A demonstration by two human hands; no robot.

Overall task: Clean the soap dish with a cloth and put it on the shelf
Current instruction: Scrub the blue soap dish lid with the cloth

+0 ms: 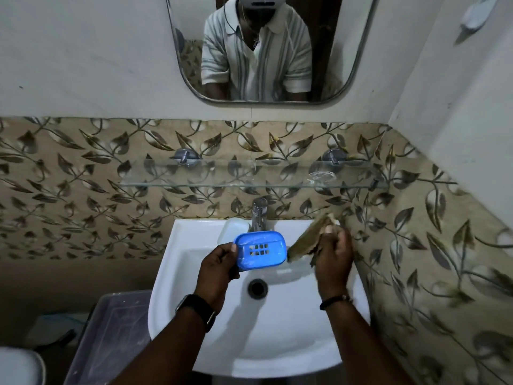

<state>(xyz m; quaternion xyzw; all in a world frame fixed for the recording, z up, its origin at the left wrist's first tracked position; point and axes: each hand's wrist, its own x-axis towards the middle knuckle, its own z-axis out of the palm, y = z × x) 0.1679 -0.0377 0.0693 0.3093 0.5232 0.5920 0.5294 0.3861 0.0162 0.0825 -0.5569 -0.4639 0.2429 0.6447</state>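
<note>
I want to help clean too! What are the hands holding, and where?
Left hand pinches the blue plastic soap dish by its left end. Right hand grips the brownish cloth at its bunched end.

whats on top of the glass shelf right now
The glass shelf looks nearly bare: only a small clear object sits near its right end, too see-through to identify. Nothing covers the shelf. The soap dish is not there; the left hand holds it over the sink.

Soap dish (260, 250) over sink (194, 343), left of cloth (308, 240); shelf (222, 184) above.

Blue soap dish (260, 250), white sink (177, 287), leaf-patterned tiles (83, 173)
</note>
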